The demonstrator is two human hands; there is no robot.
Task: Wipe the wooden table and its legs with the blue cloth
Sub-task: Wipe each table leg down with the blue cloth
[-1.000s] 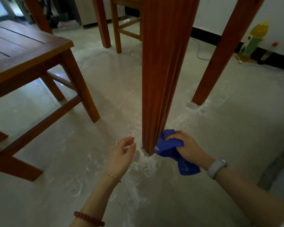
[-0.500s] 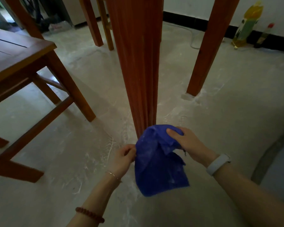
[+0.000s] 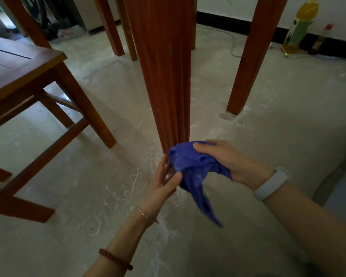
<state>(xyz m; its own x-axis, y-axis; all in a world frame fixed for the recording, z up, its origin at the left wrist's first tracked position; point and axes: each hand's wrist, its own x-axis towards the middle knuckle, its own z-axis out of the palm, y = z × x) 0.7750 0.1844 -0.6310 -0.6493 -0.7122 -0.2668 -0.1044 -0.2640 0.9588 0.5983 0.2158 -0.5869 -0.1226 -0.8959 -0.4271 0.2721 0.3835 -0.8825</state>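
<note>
- The blue cloth (image 3: 190, 166) is bunched at the foot of the nearest table leg (image 3: 164, 76), low down by the floor, with one loose tail hanging below the hands.
- The right hand (image 3: 226, 158) has its grip closed over the top of the bundle, thumb laid across the folds and fingers curled round behind it.
- The left hand (image 3: 164, 180) pinches the cloth's near edge between thumb and fingers, its fingertips close against the leg; whether they touch the wood I cannot tell.
- The step looks like gathering the cloth afresh before the next pass on this leg. To do it well, I would fold the hanging tail in so it does not drag through the floor dust, wrap the pad round the grooved faces, and stroke along the grooves rather than across them.
- The floor (image 3: 268, 116) is pale and streaked with white powdery marks, thickest round the leg's foot.
- A second table leg (image 3: 254, 56) stands well apart to the right; a wooden chair (image 3: 28, 72) sits to the left, with more chair legs behind.
- By the far wall stand a yellow bottle (image 3: 300, 27) and a smaller dark one beside it, near a black skirting strip.
</note>
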